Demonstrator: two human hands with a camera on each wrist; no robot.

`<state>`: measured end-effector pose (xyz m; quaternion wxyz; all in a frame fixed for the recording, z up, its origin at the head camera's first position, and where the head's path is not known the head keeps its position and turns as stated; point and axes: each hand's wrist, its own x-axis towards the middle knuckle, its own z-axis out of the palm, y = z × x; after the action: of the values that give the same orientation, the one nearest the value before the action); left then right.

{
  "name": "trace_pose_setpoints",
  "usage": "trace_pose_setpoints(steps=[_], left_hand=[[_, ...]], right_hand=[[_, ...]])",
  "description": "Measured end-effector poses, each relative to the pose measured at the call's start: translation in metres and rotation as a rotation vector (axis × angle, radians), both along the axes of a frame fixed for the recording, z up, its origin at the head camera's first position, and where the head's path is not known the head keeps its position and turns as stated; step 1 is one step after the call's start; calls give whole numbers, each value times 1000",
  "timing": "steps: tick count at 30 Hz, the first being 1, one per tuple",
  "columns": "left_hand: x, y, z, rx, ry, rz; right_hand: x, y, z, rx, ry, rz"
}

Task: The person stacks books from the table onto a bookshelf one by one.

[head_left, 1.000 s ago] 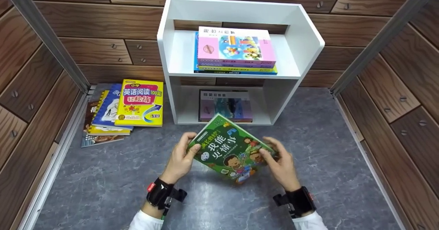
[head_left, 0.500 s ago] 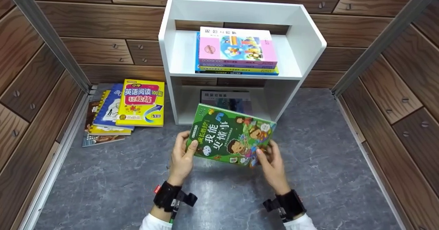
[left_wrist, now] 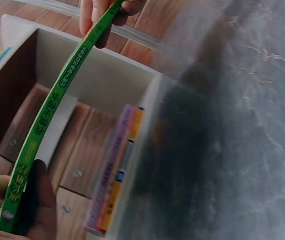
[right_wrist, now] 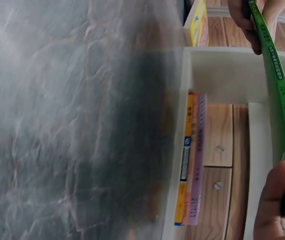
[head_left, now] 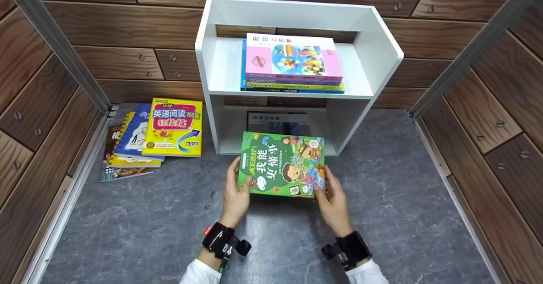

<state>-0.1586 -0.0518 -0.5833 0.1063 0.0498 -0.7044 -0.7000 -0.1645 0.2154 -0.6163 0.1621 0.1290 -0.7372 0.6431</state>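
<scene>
Green book [head_left: 280,165] was off the floor [head_left: 424,216], low in front of the white bookcase [head_left: 379,59]; we recorded left grip [head_left: 236,197] and right grip [head_left: 334,202] pinching its opposite ends, presumably to keep it level.

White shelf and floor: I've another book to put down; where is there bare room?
Free: the gray floor between the white shelf and right wall; on the upper board, a strip between the book stack and right side panel. Crowded: left of the shelf, with fanned books, and before the lower compartment, by the green book.
</scene>
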Motion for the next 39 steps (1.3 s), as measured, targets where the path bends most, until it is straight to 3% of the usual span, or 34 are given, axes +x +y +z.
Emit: trace_pose_setpoints(steps=[2, 5, 7, 11, 13, 14, 20, 21, 23, 27, 33, 39], left_hand=[[0, 0, 0, -58, -54, -23], [-6, -2, -12, -111, -86, -68], [-18, -6, -33, -161, -94, -92], [-51, -12, -79, -276, -121, -150], [-68, -15, -92, -306, -149, -191], [-75, -17, -95, -321, -154, -206], [-113, -23, -97, -375, -129, -260], [-117, -23, -96, -393, -115, -257], [-125, -23, -94, -425, -99, -248], [-130, -22, -86, -475, -68, -213], [-134, -24, -73, -505, -66, -220], [-142, -25, -68, -561, -70, -241]], right_hand=[[5, -5, 18, 107, -97, -61], [1, -4, 27, 229, -181, -97], [-5, -1, 29, 297, -210, -112], [-23, 6, 26, 362, -243, -85], [-34, 10, 22, 385, -255, -56], [-43, 14, 10, 412, -241, -50], [-116, 49, -76, 561, -193, -25], [-125, 51, -80, 560, -205, -12], [-137, 52, -82, 548, -225, 4], [-152, 48, -80, 533, -235, 33], [-165, 41, -73, 578, -204, 50], [-175, 38, -70, 623, -158, 69]])
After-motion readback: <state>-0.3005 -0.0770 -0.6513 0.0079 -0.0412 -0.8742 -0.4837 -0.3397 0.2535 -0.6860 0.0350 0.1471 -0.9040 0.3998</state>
